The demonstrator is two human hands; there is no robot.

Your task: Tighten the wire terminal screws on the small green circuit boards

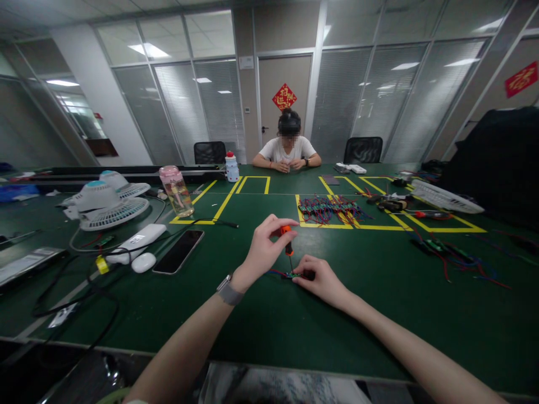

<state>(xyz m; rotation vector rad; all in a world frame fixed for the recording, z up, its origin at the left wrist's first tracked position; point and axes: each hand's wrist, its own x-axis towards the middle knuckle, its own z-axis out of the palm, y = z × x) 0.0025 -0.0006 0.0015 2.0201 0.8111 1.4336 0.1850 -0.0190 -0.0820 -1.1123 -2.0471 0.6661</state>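
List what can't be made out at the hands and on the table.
Head view, screwdriver tip at the circuit board: too small to tell what it meets.
Head view, the board's right end: hidden by the right hand.
Head view, count in the pile of wired boards: tangled, too small.
Head view, silver device's left end: cut off by the picture's left edge.

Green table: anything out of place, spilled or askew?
Slightly untidy: the heap of wired boards spreads across a yellow tape line rather than staying within one outline. The screwdriver stands nearly upright; no spill shows.
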